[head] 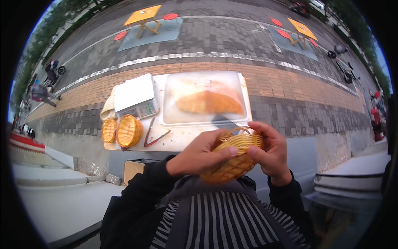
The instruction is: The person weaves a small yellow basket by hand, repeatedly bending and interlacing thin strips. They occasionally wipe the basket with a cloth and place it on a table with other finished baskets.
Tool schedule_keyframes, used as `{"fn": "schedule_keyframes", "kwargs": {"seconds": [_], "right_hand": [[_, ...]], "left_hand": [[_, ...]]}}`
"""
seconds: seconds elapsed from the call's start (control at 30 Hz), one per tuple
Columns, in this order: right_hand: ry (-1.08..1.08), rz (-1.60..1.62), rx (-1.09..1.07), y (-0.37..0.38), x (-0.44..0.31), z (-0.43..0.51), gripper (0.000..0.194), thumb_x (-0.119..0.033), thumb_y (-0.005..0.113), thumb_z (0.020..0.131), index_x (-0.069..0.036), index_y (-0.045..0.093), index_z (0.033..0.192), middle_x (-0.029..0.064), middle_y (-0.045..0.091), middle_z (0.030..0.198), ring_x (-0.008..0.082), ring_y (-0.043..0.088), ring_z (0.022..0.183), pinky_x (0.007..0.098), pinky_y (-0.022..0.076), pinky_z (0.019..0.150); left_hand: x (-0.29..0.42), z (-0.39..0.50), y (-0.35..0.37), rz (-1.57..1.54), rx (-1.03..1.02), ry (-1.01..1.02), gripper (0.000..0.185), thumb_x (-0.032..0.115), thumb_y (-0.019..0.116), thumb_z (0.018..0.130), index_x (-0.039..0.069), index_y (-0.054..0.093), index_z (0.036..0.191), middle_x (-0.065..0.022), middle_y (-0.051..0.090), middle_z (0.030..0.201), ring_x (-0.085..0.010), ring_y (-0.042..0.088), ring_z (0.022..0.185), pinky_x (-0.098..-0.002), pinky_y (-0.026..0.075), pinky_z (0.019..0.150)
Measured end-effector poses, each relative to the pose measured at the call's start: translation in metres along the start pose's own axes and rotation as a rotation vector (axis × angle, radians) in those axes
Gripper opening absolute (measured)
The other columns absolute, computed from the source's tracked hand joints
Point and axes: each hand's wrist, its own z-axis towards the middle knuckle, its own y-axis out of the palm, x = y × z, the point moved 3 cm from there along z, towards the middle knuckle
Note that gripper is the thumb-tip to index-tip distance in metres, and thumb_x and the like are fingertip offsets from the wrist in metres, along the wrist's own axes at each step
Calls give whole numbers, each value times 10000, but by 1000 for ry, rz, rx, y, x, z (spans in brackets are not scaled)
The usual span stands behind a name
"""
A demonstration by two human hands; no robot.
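Observation:
A small woven wicker basket (238,157) is held tilted in front of my body by both hands. My left hand (200,149) grips its left side, thumb along the weave. On the opposite side, my right hand (270,147) has its thumb pressed on the rim and its fingers behind. Just beyond them, a dark flat blade-like piece (222,120) lies partly hidden by the basket. A clear plastic cover (174,116) on the white board (178,137) encloses a large golden-brown loaf (210,103), seen hazily through it.
Left on the board are a digital scale (135,93), two wicker baskets (129,130) (108,130), open tongs (154,140) and a pale cloth (108,107). Beyond the paving are folding tables (143,15) (301,28) with red stools (171,16). A person (43,93) walks at far left.

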Motion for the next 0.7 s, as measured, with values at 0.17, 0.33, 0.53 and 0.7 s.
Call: {"fn": "schedule_keyframes", "kwargs": {"seconds": [0.17, 0.33, 0.53, 0.7], "right_hand": [[-28, -89, 32, 1, 5, 4, 755, -306, 877, 821, 59, 544, 1392, 87, 617, 1197, 166, 606, 1079, 303, 487, 973], [-126, -163, -58, 6, 9, 17, 750, -315, 901, 791, 56, 569, 1352, 70, 549, 1176, 173, 584, 1084, 309, 480, 966], [-103, -196, -61, 19, 20, 38, 630, -190, 859, 803, 58, 598, 1320, 73, 604, 1133, 164, 602, 1041, 297, 493, 936], [-5, -100, -176, 38, 13, 49, 599, -95, 838, 776, 49, 601, 1307, 97, 630, 1134, 165, 617, 1042, 301, 506, 940]], "left_hand": [[0, 1, -7, 209, 24, 178, 403, 339, 676, 999, -29, 633, 1157, -122, 703, 984, -155, 631, 903, -341, 519, 836], [-2, -6, -11, 206, -19, 189, 479, 367, 643, 1026, -34, 573, 1279, -160, 710, 1084, -203, 664, 977, -348, 525, 880], [-5, -17, -22, 421, 147, 207, 520, 409, 627, 1028, -24, 571, 1312, -212, 720, 1097, -295, 710, 987, -381, 536, 874], [-6, -33, -26, 505, 227, 301, 519, 410, 661, 1009, -23, 587, 1285, -223, 720, 1045, -317, 720, 940, -391, 541, 838]]}}
